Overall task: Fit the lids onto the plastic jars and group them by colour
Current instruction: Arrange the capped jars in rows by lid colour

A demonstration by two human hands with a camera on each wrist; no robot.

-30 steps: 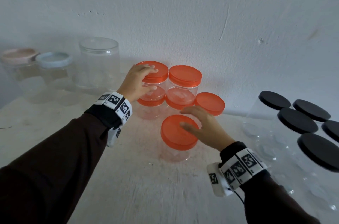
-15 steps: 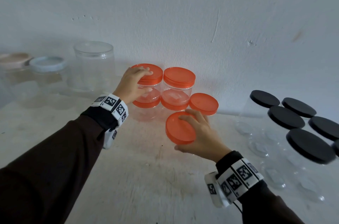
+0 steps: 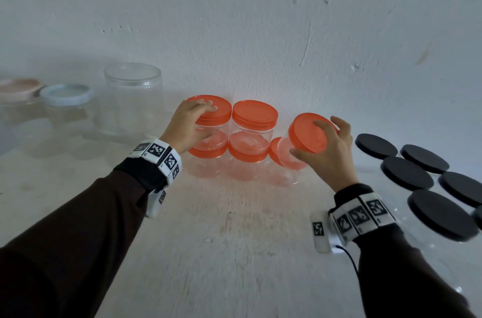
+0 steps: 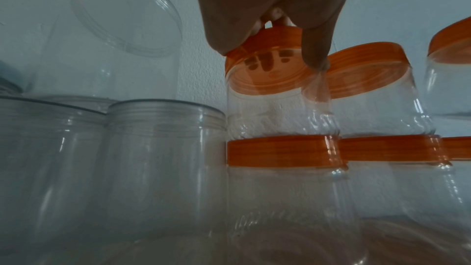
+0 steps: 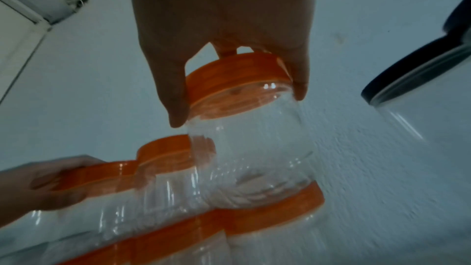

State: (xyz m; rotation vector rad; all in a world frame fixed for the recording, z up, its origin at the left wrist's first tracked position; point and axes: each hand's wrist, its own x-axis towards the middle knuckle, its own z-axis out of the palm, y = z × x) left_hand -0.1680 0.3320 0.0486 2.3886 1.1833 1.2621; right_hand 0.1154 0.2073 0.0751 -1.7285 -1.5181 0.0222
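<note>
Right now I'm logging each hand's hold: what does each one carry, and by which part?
The right hand holds an orange-lidded jar lifted and tilted, its grip around the lid. The left hand grips the lid of the left top stacked jar.

surface: pale table [image 3: 234, 252] | on it: orange-lidded jars [image 3: 246, 169], black-lidded jars [image 3: 407, 174], clear jars [image 3: 130, 106]
</note>
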